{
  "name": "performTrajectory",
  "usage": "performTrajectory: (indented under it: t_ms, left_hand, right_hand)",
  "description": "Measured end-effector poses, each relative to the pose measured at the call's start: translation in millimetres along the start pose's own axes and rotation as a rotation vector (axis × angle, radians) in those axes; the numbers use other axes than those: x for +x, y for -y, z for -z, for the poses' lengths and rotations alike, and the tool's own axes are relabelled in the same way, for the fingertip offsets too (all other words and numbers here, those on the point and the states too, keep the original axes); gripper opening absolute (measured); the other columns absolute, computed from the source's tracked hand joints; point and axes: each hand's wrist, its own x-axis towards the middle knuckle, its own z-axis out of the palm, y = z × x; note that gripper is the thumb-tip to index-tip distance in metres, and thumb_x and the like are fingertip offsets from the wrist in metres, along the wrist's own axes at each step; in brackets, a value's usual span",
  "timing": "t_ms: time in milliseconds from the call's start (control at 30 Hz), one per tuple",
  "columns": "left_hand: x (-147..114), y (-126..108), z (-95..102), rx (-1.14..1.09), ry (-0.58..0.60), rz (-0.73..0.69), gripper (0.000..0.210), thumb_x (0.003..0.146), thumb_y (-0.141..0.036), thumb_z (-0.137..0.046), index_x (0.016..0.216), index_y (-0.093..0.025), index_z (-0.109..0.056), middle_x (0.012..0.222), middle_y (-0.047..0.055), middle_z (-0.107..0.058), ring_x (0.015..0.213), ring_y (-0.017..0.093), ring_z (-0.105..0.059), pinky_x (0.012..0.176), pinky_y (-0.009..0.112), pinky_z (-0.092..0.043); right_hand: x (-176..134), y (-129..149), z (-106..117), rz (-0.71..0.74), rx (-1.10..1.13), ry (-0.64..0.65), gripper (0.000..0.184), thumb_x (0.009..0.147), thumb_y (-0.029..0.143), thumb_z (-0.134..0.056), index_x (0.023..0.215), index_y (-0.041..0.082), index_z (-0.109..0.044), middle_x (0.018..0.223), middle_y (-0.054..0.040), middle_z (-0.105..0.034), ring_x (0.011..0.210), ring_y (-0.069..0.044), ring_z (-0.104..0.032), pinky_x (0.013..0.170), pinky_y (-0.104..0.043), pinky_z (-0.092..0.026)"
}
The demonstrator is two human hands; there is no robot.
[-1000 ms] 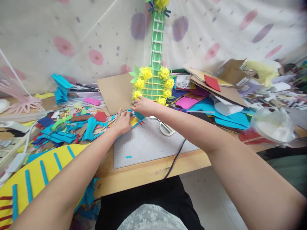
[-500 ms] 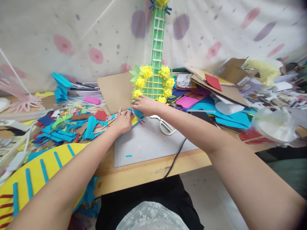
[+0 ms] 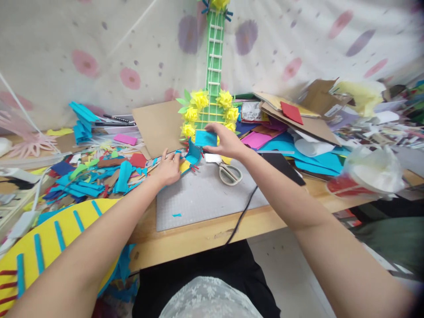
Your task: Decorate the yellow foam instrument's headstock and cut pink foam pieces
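Pinching a card point(image 3: 203, 138), the right hand point(image 3: 228, 142) has shifted right; left hand point(image 3: 170, 169) splays on strip point(image 3: 194, 155); plastic point(image 3: 374, 162) covers tub point(image 3: 344, 186).

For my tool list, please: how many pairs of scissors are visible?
1: the scissors lie on the grey mat, near the right hand. Others may be hidden under paper scraps.

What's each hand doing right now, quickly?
Left hand: resting on the blue-and-yellow piece; whether it grips cannot be told.
Right hand: closed on a blue rectangle, between thumb and fingers.
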Motion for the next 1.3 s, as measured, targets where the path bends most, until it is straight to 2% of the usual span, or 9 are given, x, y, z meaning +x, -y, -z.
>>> performTrajectory:
  t_ms: [100, 167, 333, 467, 600, 733, 867, 1067, 1300]
  left_hand:
    - [2.7, -0.7, 3.0, 0.023, 0.005, -0.022, 0.044, 0.078, -0.016, -0.038, 0.119, -0.012, -0.056, 0.122, 0.014, -0.053, 0.116, 0.029, -0.047, 0.112, 0.053, -0.010]
    - [3.6, -1.5, 5.0, 0.037, 0.011, -0.040, 0.043, 0.077, -0.014, -0.038, 0.116, -0.010, -0.056, 0.119, 0.015, -0.055, 0.114, 0.029, -0.048, 0.112, 0.052, -0.011]
    - [2.8, -3.3, 7.7, 0.053, 0.013, -0.039, 0.043, 0.076, -0.011, -0.039, 0.116, -0.011, -0.056, 0.113, 0.014, -0.056, 0.113, 0.027, -0.049, 0.112, 0.049, -0.012]
    - [3.9, -6.4, 11.8, 0.083, 0.052, -0.025, 0.043, 0.077, -0.011, -0.037, 0.115, -0.011, -0.056, 0.116, 0.014, -0.055, 0.112, 0.027, -0.049, 0.110, 0.048, -0.015]
    - [8.2, -9.9, 16.9, 0.083, 0.062, 0.026, 0.038, 0.082, -0.015, -0.033, 0.111, -0.012, -0.058, 0.111, 0.013, -0.057, 0.107, 0.025, -0.051, 0.106, 0.044, -0.021]
    - [12.4, -9.9, 17.6, 0.066, 0.078, 0.055, 0.038, 0.084, -0.022, -0.032, 0.109, -0.010, -0.057, 0.103, 0.014, -0.059, 0.104, 0.026, -0.051, 0.101, 0.042, -0.026]
    - [12.8, -8.2, 14.0, -0.005, 0.060, 0.047, 0.038, 0.083, -0.022, -0.033, 0.110, -0.011, -0.057, 0.102, 0.015, -0.060, 0.102, 0.027, -0.051, 0.100, 0.044, -0.025]
    - [10.9, -10.1, 14.2, 0.014, 0.068, 0.073, 0.039, 0.082, -0.021, -0.034, 0.111, -0.009, -0.056, 0.100, 0.015, -0.060, 0.102, 0.027, -0.051, 0.100, 0.042, -0.026]
    - [8.6, -9.3, 14.2, 0.028, 0.193, 0.102, 0.053, 0.076, -0.018, -0.036, 0.126, -0.022, -0.054, 0.128, 0.009, -0.050, 0.117, 0.027, -0.044, 0.104, 0.043, -0.022]
  right_hand:
    - [-24.4, -12.1, -14.0, -0.197, 0.108, -0.281, 0.058, 0.069, 0.040, -0.068, 0.118, 0.023, -0.044, 0.111, -0.0085, -0.057, 0.102, -0.022, -0.056, 0.090, -0.042, -0.045]
    - [-37.7, -19.4, -26.4, -0.313, 0.190, -0.404, 0.058, 0.071, 0.043, -0.066, 0.119, 0.024, -0.040, 0.108, -0.0079, -0.058, 0.097, -0.021, -0.059, 0.089, -0.042, -0.047]
    - [-62.1, -29.5, -58.1, -0.456, 0.299, -0.552, 0.058, 0.073, 0.048, -0.063, 0.119, 0.024, -0.037, 0.108, -0.0100, -0.058, 0.097, -0.021, -0.060, 0.088, -0.042, -0.048]
    - [-72.9, -33.8, -72.6, -0.507, 0.333, -0.595, 0.055, 0.074, 0.049, -0.061, 0.116, 0.023, -0.038, 0.107, -0.0107, -0.060, 0.096, -0.020, -0.061, 0.087, -0.042, -0.049]
    - [-77.4, -36.3, -74.5, -0.533, 0.351, -0.628, 0.053, 0.074, 0.049, -0.059, 0.115, 0.023, -0.037, 0.108, -0.0106, -0.060, 0.095, -0.019, -0.062, 0.086, -0.039, -0.049]
    - [-81.2, -36.4, -74.0, -0.581, 0.389, -0.562, 0.057, 0.072, 0.048, -0.061, 0.115, 0.021, -0.036, 0.108, -0.0127, -0.061, 0.095, -0.021, -0.063, 0.086, -0.040, -0.049]
    - [-83.5, -37.1, -74.7, -0.623, 0.383, -0.512, 0.058, 0.070, 0.047, -0.062, 0.115, 0.021, -0.036, 0.108, -0.0128, -0.062, 0.096, -0.022, -0.063, 0.085, -0.041, -0.049]
    - [-83.6, -38.3, -74.2, -0.628, 0.391, -0.503, 0.056, 0.069, 0.046, -0.063, 0.113, 0.022, -0.037, 0.107, -0.0120, -0.062, 0.095, -0.022, -0.063, 0.083, -0.041, -0.050]
    - [-84.6, -39.5, -74.8, -0.632, 0.382, -0.511, 0.056, 0.068, 0.045, -0.063, 0.112, 0.022, -0.037, 0.106, -0.0116, -0.063, 0.096, -0.023, -0.063, 0.083, -0.041, -0.050]
